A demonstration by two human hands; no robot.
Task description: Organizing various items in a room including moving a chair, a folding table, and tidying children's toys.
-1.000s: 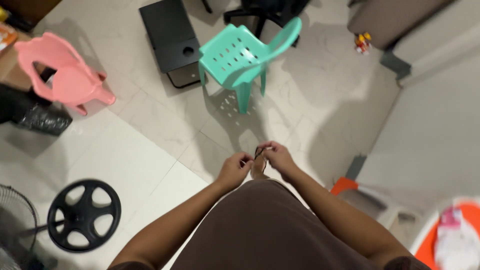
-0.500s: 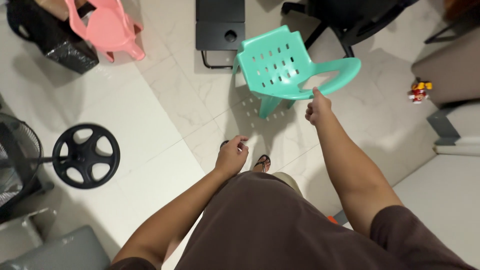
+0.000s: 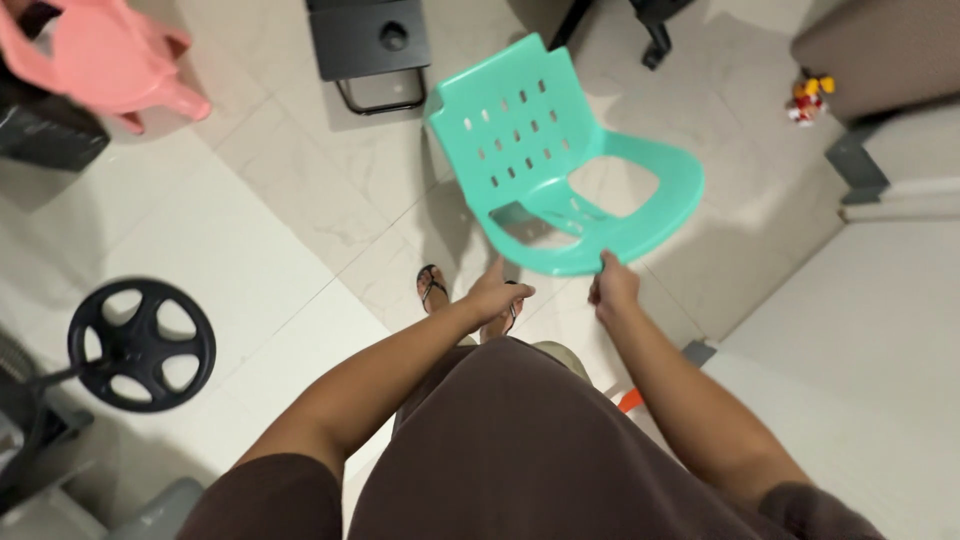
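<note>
Right hand grip clenched on teal plastic chair backrest rim, left hand loose just beside it, grip released, tiled floor below

Two plastic chairs: one green chair and one pink chair. One black folding stand, one round black fan base, one small toy, two hands, two sandalled feet.

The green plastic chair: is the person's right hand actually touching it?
Touching. The head view shows the right hand closed on the backrest rim of the green plastic chair, thumb over its edge. The left hand reaches the same rim nearby.
</note>
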